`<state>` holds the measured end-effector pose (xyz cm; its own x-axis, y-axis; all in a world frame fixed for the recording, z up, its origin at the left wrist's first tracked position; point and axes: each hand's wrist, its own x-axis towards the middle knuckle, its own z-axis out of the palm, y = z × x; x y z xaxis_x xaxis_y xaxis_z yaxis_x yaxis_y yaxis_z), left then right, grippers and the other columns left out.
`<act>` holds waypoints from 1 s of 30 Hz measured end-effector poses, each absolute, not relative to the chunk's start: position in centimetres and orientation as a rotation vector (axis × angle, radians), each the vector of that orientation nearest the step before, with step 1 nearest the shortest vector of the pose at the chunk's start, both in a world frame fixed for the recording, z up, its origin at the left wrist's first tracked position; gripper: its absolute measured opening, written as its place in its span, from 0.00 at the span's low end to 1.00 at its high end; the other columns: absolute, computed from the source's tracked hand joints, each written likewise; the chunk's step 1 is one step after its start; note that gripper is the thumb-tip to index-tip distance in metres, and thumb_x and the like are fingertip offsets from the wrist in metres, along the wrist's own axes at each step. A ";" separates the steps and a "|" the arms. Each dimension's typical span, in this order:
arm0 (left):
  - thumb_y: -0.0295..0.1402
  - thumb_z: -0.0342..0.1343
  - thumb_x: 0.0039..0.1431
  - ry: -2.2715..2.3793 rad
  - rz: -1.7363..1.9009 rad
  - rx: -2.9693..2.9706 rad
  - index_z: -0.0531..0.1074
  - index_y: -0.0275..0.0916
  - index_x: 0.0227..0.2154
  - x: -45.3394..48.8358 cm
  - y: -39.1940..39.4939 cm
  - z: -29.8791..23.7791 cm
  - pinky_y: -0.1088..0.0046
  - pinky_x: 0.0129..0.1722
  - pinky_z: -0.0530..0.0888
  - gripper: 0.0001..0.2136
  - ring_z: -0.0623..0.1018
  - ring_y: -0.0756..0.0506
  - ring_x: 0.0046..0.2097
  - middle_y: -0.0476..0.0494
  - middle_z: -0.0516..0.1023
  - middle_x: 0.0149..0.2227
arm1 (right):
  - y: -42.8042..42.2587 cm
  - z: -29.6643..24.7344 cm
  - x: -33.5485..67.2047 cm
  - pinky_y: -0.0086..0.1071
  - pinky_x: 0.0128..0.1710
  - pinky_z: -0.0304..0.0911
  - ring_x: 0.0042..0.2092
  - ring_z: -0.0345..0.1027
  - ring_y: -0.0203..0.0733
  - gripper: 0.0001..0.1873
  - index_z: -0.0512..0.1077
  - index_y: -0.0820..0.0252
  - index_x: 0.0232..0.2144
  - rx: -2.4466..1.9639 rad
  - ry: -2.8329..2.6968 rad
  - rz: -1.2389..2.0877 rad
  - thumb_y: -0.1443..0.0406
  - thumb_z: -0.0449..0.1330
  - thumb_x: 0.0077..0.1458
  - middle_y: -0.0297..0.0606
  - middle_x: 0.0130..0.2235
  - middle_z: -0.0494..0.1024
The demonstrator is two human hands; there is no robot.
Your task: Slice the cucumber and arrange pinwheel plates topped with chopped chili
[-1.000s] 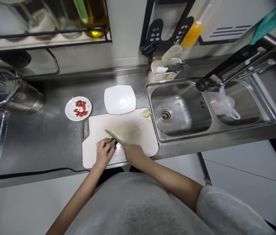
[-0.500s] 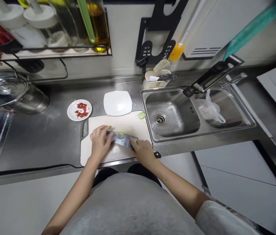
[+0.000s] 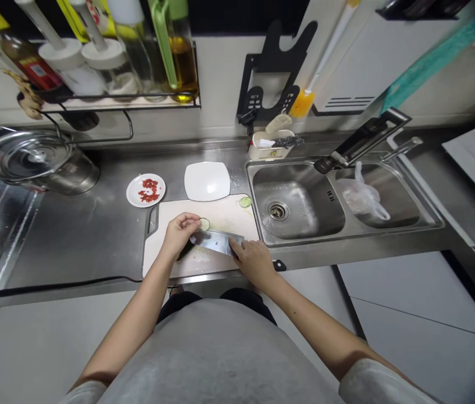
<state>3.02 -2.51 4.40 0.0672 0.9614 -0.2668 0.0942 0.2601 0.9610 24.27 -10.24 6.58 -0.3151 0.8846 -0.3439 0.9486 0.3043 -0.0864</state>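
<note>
Between the fingertips of my left hand (image 3: pixel 180 232) is a thin cucumber slice (image 3: pixel 204 224), held just above the cutting board (image 3: pixel 229 216). My right hand (image 3: pixel 255 259) grips a cleaver (image 3: pixel 215 242), its forefinger lying along the broad blade. The blade slants across the board with small wet bits on it. Under my left hand lies the dark green cucumber (image 3: pixel 184 250), mostly hidden by the hand. Another pale green cucumber slice (image 3: pixel 245 202) rests at the board's far right corner.
Behind the board stand a white square plate (image 3: pixel 207 180) and a round plate (image 3: pixel 135 196) bearing chopped red pieces. A steel pot (image 3: pixel 81 174) is at the left, under a rack of bottles. To the right is a double sink (image 3: pixel 300 238) with a plastic bag in one basin.
My left hand has pinched the cucumber slice that lay on the cleaver blade and lifted it off toward the far side. The cleaver stays in my right hand. The view has shifted slightly.
</note>
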 end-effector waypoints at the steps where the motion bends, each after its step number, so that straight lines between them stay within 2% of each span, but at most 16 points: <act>1: 0.42 0.63 0.44 1.311 0.947 1.038 0.75 0.36 0.37 2.9 -2.4 4.6 0.75 0.26 0.67 0.18 0.70 0.52 0.25 0.51 0.73 0.24 | -10.3 6.6 24.4 0.37 0.42 0.52 0.43 0.68 0.47 0.26 0.57 0.58 0.62 1.691 2.328 -0.402 0.62 0.49 0.63 0.49 0.42 0.75; 4: 0.40 0.64 0.40 1.326 0.966 0.953 0.76 0.36 0.39 2.4 -2.0 4.6 0.78 0.26 0.67 0.21 0.71 0.53 0.26 0.49 0.75 0.26 | -10.6 6.5 24.7 0.36 0.40 0.52 0.42 0.69 0.47 0.26 0.59 0.57 0.61 1.724 2.292 -0.392 0.61 0.52 0.62 0.47 0.41 0.76; 9: 0.39 0.63 0.39 1.457 0.982 0.832 0.75 0.35 0.33 1.7 -1.1 2.9 0.77 0.25 0.67 0.17 0.74 0.51 0.27 0.45 0.78 0.28 | -10.8 6.3 25.4 0.35 0.39 0.53 0.42 0.70 0.47 0.25 0.62 0.58 0.59 1.757 2.242 -0.389 0.61 0.55 0.60 0.45 0.39 0.77; 13: 0.38 0.61 0.39 1.555 1.045 0.812 0.72 0.36 0.32 1.7 -0.3 0.9 0.77 0.27 0.67 0.16 0.75 0.50 0.27 0.48 0.75 0.24 | -10.8 6.0 25.9 0.34 0.40 0.54 0.43 0.71 0.46 0.26 0.62 0.57 0.59 1.794 2.210 -0.400 0.60 0.55 0.59 0.44 0.39 0.78; 17: 0.36 0.58 0.42 1.731 1.024 0.939 0.72 0.37 0.32 1.4 0.5 -1.0 0.75 0.31 0.67 0.13 0.73 0.50 0.27 0.51 0.73 0.22 | -10.6 5.7 26.2 0.34 0.40 0.54 0.43 0.71 0.46 0.25 0.63 0.57 0.59 1.811 2.197 -0.427 0.60 0.55 0.59 0.44 0.39 0.78; 23: 0.31 0.52 0.49 2.099 0.850 1.346 0.75 0.40 0.36 -0.2 1.3 -2.3 0.69 0.35 0.66 0.12 0.73 0.44 0.29 0.47 0.73 0.24 | -10.1 5.6 26.1 0.33 0.40 0.54 0.44 0.71 0.45 0.23 0.64 0.56 0.57 1.840 2.184 -0.471 0.60 0.53 0.60 0.43 0.40 0.78; 26: 0.30 0.51 0.50 2.141 0.783 1.495 0.75 0.41 0.38 -0.7 1.4 -2.3 0.66 0.37 0.66 0.12 0.74 0.41 0.31 0.45 0.74 0.25 | -9.8 5.7 25.8 0.33 0.40 0.55 0.44 0.71 0.45 0.23 0.63 0.57 0.57 1.823 2.183 -0.487 0.59 0.53 0.60 0.43 0.41 0.78; 30: 0.32 0.52 0.54 2.104 0.845 1.615 0.75 0.40 0.38 -1.1 0.2 -1.9 0.66 0.38 0.68 0.11 0.74 0.42 0.32 0.43 0.75 0.30 | -9.6 6.0 25.1 0.33 0.37 0.55 0.41 0.73 0.44 0.19 0.65 0.55 0.55 1.822 2.168 -0.540 0.62 0.46 0.64 0.41 0.40 0.79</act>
